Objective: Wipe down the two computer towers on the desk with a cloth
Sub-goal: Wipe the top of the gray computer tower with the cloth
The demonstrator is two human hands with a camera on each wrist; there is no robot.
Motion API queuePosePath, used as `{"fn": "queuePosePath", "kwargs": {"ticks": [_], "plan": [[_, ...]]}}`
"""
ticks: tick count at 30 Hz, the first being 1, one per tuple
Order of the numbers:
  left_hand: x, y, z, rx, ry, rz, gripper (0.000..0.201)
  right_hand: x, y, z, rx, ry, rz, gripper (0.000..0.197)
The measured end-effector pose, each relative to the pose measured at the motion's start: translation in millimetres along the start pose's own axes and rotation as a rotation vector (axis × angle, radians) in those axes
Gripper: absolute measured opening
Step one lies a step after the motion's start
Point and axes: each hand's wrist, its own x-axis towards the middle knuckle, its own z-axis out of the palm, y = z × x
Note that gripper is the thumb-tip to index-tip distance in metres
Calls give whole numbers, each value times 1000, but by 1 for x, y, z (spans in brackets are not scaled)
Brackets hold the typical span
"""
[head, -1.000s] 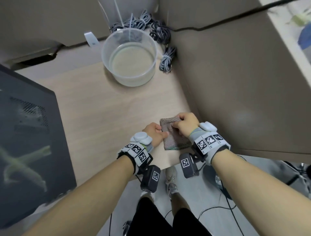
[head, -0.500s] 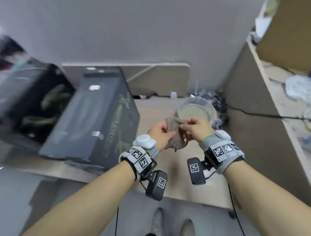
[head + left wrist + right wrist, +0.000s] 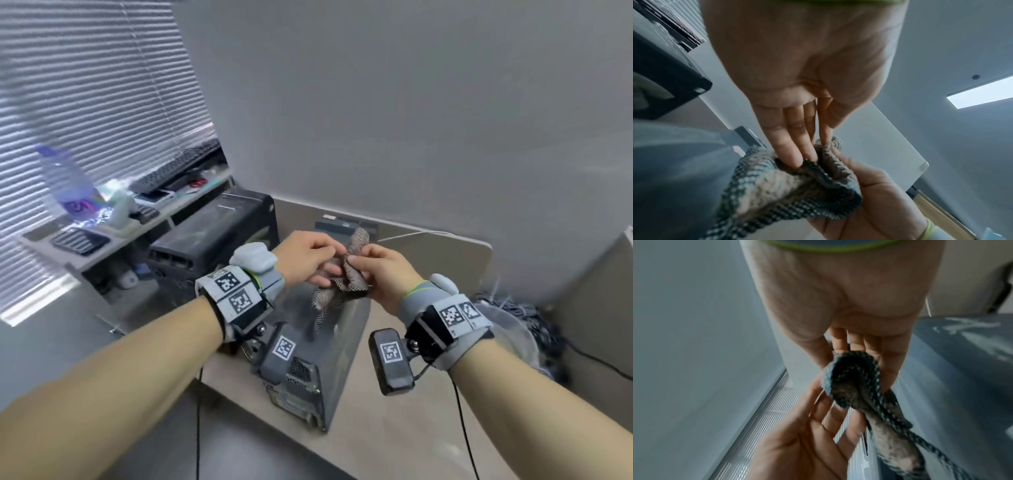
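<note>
A brown-grey woven cloth [image 3: 349, 274] hangs bunched in the air between both hands. My left hand [image 3: 334, 260] pinches its left side and my right hand [image 3: 352, 265] pinches its upper right fold. A loose corner dangles toward the near dark tower [image 3: 329, 359], which stands directly below the hands. The second black tower [image 3: 219, 240] stands behind and to the left. In the left wrist view the cloth [image 3: 789, 186] is held between near-straight fingers [image 3: 795, 154] and the thumb. In the right wrist view the cloth [image 3: 855, 381] is rolled over the fingers, with the left hand's fingers touching it.
A clear plastic basin [image 3: 513, 339] sits on the desk [image 3: 376, 445] at the right, partly behind my right wrist, with coiled cables [image 3: 551, 329] beyond it. A low partition [image 3: 438, 250] backs the desk. A shelf with keyboards [image 3: 178, 168] stands at the left under window blinds.
Both hands lifted the cloth off the desk and carried it left, over the near tower. The flat folded cloth is now bunched. The head view swung up and left.
</note>
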Motion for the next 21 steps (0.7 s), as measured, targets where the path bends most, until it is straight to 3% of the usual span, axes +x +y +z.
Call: {"fn": "queuePosePath", "kwargs": {"ticks": [3,6,8,10,11,13,18,21], "plan": [[2,-23,-36,40,82,23,22,20,-2,26,-101,62,5,34],[6,-64,-72,342,232,28,14,43,-2,50,-467,83,-224,22],[0,-95,-90,646,221,-81,8,51,3,61,-808,40,-356,18],[-7,-127,-103,778,161,-214,9,52,16,75,-1094,-102,-416,11],[-11,-139,-107,803,138,-267,10,51,24,82,-1199,-209,-416,4],[-17,-158,-109,816,97,-326,13,51,45,90,-1389,-377,-378,15],[-30,-170,-98,803,39,-343,18,60,71,93,-1598,-503,-454,35],[-35,-172,-91,756,86,-354,21,57,74,95,-1676,-576,-525,48]]}}
